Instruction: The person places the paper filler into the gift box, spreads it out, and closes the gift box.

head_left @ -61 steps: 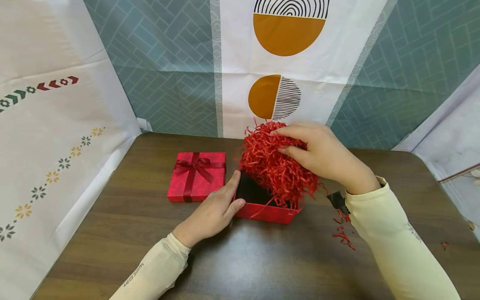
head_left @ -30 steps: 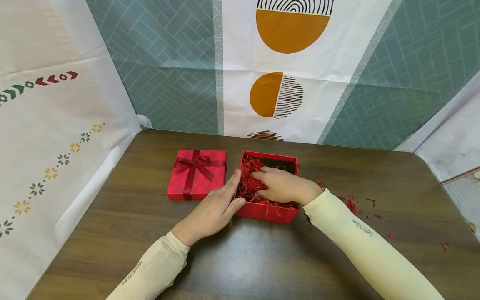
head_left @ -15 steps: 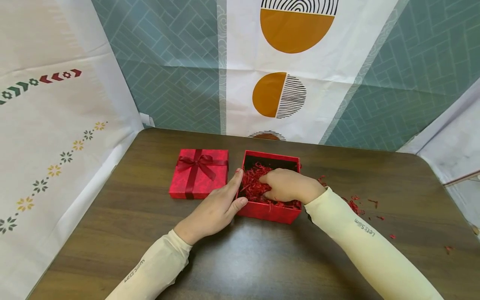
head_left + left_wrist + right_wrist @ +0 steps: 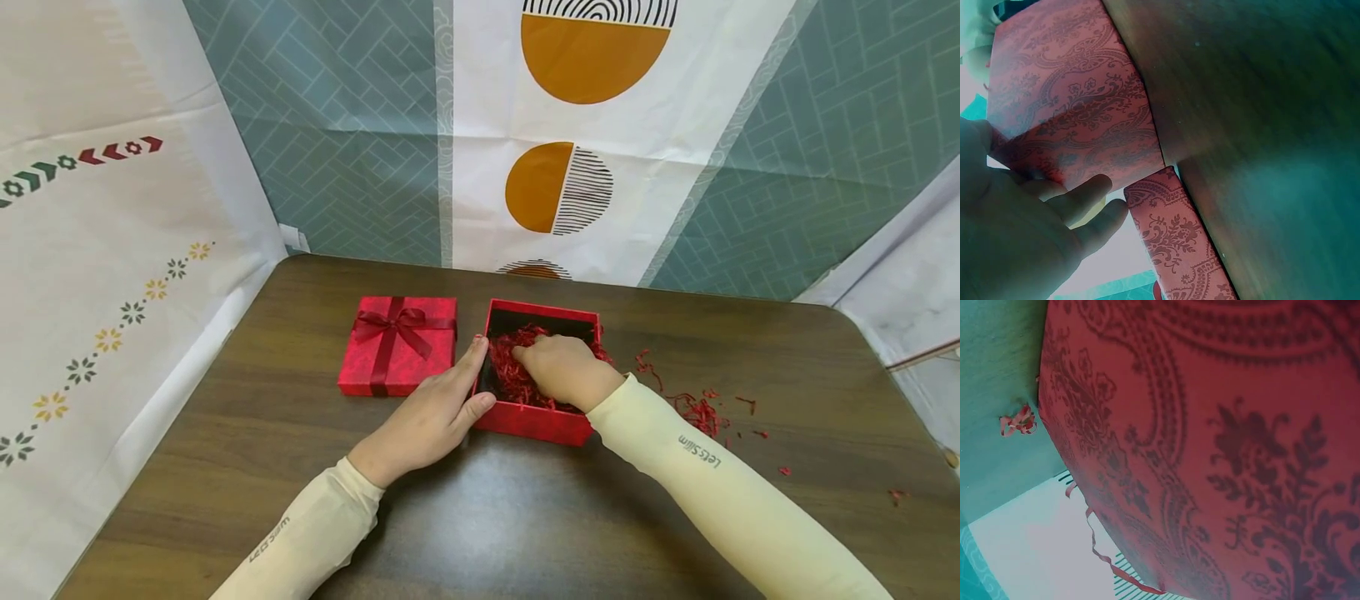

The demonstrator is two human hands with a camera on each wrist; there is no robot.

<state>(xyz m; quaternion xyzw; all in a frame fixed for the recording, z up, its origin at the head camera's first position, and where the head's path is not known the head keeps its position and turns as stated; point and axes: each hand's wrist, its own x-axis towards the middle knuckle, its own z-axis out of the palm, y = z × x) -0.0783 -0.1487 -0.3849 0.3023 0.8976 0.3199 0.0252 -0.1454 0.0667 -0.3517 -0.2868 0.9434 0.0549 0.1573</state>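
Note:
An uncovered red gift box (image 4: 532, 422) with a black inside stands mid-table, holding red shredded paper (image 4: 510, 379). My left hand (image 4: 423, 425) lies with fairly straight fingers along the box's left wall, the thumb near its front corner. In the left wrist view, the fingers of that left hand (image 4: 1029, 237) are by the patterned box wall (image 4: 1072, 81). My right hand (image 4: 566, 371) reaches into the box and grips some shredded paper with curled fingers; the fingertips are buried. The right wrist view is mostly filled by the box's outer wall (image 4: 1210, 425).
A red box lid (image 4: 401, 367) with a dark red ribbon bow (image 4: 397, 327) lies to the left of the box. Loose paper shreds (image 4: 699, 410) are scattered on the wooden table (image 4: 465, 525) at the right. A patterned cloth (image 4: 345, 167) hangs behind the table.
The right hand lowered the big clump of shredded paper into the box, then pressed in and curled its fingers. It has just shifted slightly right with some paper. The left hand stayed put.

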